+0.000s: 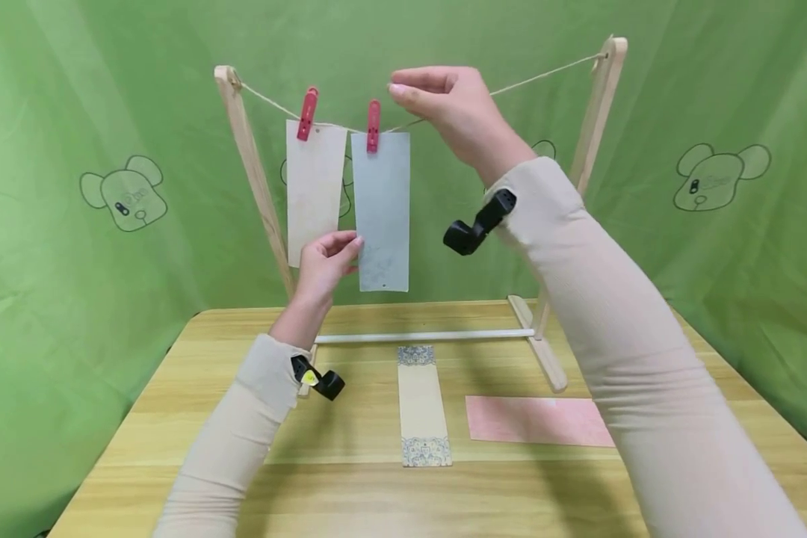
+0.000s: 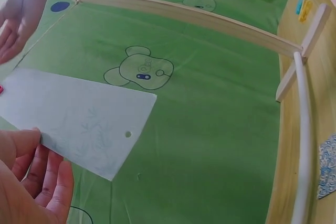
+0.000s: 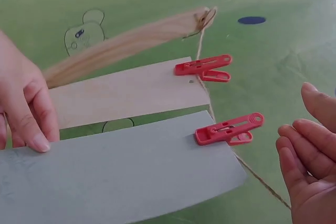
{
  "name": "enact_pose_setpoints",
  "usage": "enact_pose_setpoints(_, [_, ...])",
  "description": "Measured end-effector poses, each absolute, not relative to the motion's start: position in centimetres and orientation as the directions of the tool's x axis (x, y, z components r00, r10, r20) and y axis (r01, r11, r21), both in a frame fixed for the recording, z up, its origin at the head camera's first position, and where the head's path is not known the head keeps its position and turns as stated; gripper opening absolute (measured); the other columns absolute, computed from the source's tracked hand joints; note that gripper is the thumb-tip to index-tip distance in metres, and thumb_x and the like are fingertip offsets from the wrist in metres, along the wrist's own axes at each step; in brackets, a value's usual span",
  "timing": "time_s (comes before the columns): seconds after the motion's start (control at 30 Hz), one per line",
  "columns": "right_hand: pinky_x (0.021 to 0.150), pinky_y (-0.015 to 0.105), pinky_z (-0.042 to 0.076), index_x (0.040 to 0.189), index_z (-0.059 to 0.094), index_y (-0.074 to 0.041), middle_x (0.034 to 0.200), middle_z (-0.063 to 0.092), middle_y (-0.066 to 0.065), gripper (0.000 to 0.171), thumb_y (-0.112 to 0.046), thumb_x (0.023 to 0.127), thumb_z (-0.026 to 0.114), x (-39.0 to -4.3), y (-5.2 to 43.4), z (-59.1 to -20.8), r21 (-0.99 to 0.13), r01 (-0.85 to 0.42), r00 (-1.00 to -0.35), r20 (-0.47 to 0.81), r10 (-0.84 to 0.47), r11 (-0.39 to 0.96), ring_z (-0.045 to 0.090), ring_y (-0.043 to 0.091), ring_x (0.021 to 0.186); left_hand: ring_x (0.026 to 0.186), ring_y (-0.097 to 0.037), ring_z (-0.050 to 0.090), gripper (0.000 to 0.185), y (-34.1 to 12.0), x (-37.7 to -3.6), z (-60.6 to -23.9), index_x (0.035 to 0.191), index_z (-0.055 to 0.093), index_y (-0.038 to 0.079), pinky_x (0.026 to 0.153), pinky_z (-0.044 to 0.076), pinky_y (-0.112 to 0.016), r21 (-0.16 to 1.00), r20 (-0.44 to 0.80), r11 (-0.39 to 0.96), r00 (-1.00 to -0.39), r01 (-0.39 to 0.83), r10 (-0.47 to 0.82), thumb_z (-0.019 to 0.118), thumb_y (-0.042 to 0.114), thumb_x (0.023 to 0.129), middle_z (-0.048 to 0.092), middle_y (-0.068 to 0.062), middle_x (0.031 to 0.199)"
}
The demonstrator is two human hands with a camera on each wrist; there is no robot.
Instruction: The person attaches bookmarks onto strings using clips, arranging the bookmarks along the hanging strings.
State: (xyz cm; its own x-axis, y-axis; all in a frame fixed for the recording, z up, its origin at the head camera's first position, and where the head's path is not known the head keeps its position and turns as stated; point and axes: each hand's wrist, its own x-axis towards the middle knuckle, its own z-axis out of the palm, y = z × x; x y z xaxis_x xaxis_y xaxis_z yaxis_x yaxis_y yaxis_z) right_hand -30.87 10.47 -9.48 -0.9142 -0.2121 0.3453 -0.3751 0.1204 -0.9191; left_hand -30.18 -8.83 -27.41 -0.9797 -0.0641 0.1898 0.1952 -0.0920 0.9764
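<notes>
A light blue paper card [image 1: 385, 202] hangs from the sagging string [image 1: 548, 72], held at its top by a red clothespin [image 1: 373, 125]. My left hand [image 1: 326, 265] pinches this card's left edge near the lower end, thumb [image 3: 39, 142] in front and fingers behind. Right of the clothespin, my right hand [image 1: 447, 101] is raised near the string, thumb and fingers apart from the clip and holding nothing. Left of the blue card hangs a cream card [image 1: 314, 172] under a second red clothespin [image 1: 307, 113]; the left hand overlaps its lower corner in the head view.
Wooden posts [image 1: 598, 112] hold the string at both sides, with a white rod [image 1: 430, 336] across the base. On the table [image 1: 208, 448] lie a cream card with patterned ends [image 1: 422, 403] and a pink card [image 1: 534, 420]. Yellow [image 2: 305, 11] and blue [image 2: 300, 3] clips show beyond one foot.
</notes>
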Motion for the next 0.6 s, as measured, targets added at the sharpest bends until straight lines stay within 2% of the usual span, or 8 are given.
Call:
enact_pose_setpoints(0.13, [0.109,0.023,0.031,0.122,0.062,-0.011,0.126,0.061,0.000,0.038,-0.021,0.086,0.070,-29.7,11.6,-10.2,-0.932,-0.351,-0.918,0.322,-0.231,0.093,0.051,0.013,0.120,0.078,-0.007,0.059,0.023,-9.2,-30.0,-28.2,0.108,0.064,-0.001,0.076,0.055,-0.028,0.977,0.194,-0.082,-0.979,0.198,-0.061,0.066,0.011,0.089,0.064,0.008,0.083])
enact_pose_setpoints(0.2, [0.110,0.025,0.029,0.121,0.062,-0.014,0.126,0.061,-0.002,0.038,-0.023,0.086,0.070,-29.3,12.3,-10.7,-0.930,-0.345,-0.922,0.310,-0.233,0.128,0.050,0.013,0.120,0.078,-0.007,0.059,0.023,-9.5,-29.9,-28.6,0.107,0.065,0.000,0.077,0.054,-0.028,0.978,0.190,-0.073,-0.980,0.194,-0.060,0.066,0.013,0.088,0.064,0.008,0.083])
enact_pose_setpoints(0.43, [0.113,0.030,0.026,0.125,0.060,-0.015,0.126,0.061,-0.004,0.041,-0.028,0.087,0.068,-28.1,15.0,-13.2,-0.889,-0.375,-0.919,0.319,-0.234,0.262,0.051,0.012,0.122,0.077,-0.007,0.060,0.029,-10.4,-29.9,-30.7,0.110,0.063,-0.001,0.074,0.053,-0.025,0.985,0.168,-0.046,-0.985,0.169,-0.029,0.068,0.014,0.087,0.066,0.007,0.084])
enact_pose_setpoints(0.6, [0.110,0.035,0.032,0.127,0.059,-0.014,0.126,0.061,-0.003,0.044,-0.032,0.087,0.067,-27.2,17.1,-15.6,-0.855,-0.389,-0.917,0.321,-0.238,0.343,0.053,0.012,0.119,0.081,-0.010,0.062,0.029,-10.9,-29.6,-32.5,0.111,0.063,0.000,0.073,0.054,-0.023,0.991,0.127,-0.031,-0.992,0.127,-0.024,0.068,0.015,0.087,0.066,0.006,0.087])
